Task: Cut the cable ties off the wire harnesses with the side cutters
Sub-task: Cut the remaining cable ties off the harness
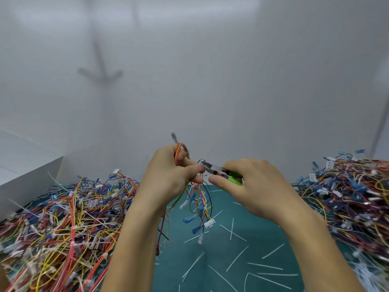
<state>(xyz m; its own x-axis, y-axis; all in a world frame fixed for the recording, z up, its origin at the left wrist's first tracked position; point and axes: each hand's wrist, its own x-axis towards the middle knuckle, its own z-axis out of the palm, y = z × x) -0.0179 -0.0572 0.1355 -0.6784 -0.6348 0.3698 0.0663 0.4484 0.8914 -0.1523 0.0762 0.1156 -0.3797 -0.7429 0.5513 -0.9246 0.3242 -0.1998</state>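
Observation:
My left hand point(170, 171) grips a wire harness point(197, 203) of red, yellow, orange and black wires above the mat; its connectors dangle below the fist. My right hand point(250, 186) holds green-handled side cutters point(219, 170). The steel jaws point left and sit at a white cable tie point(202, 160) on the harness, right by my left thumb. Whether the jaws have closed on the tie is too small to tell.
A big tangle of tied harnesses point(63, 224) covers the left of the green cutting mat point(242, 209); another wire heap point(353, 199) fills the right. Several cut white tie pieces point(237, 258) litter the mat. A white box point(25, 171) stands far left, white walls behind.

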